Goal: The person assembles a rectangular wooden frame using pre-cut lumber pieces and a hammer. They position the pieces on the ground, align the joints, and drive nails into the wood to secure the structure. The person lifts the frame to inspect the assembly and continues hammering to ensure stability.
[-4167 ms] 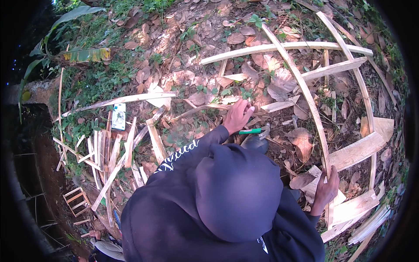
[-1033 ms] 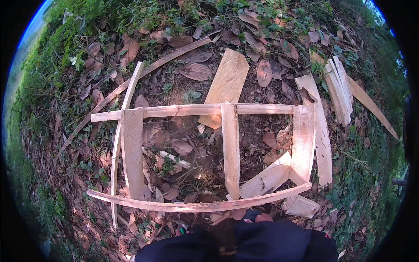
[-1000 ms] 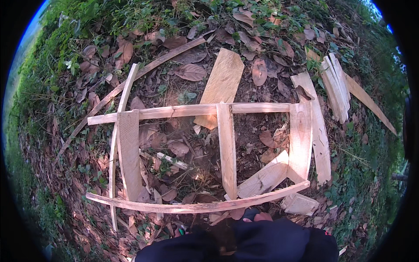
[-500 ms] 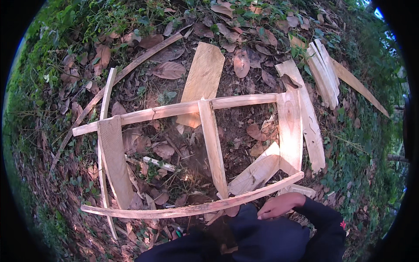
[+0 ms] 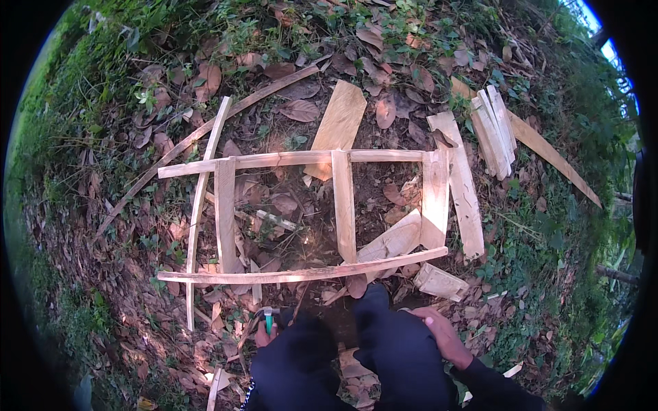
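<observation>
A ladder-like wooden frame point(image 5: 344, 205) lies on the ground in front of me. Two long rails are joined by three crosspieces. Below its near rail point(image 5: 301, 275), beside my left knee, my left hand point(image 5: 263, 334) is closed round the green handle of a small hammer point(image 5: 269, 313), with its metal head uppermost. My right hand point(image 5: 444, 334) rests against the outer side of my right knee, thumb and fingers drawn together. Whatever it may hold is too small to make out. Neither hand touches the frame.
A thin strip point(image 5: 195, 253) crosses under the frame's left end. A broad board point(image 5: 337, 122) lies at the far rail, a long plank point(image 5: 460, 192) at the right. Stacked pieces point(image 5: 492, 133) and a wood block point(image 5: 441, 282) lie further right. Dry leaves and plants cover the ground.
My view has shifted, so the frame appears farther from me. My left hand with the hammer has come into sight. My right hand now shows beside my right knee, lower and farther right.
</observation>
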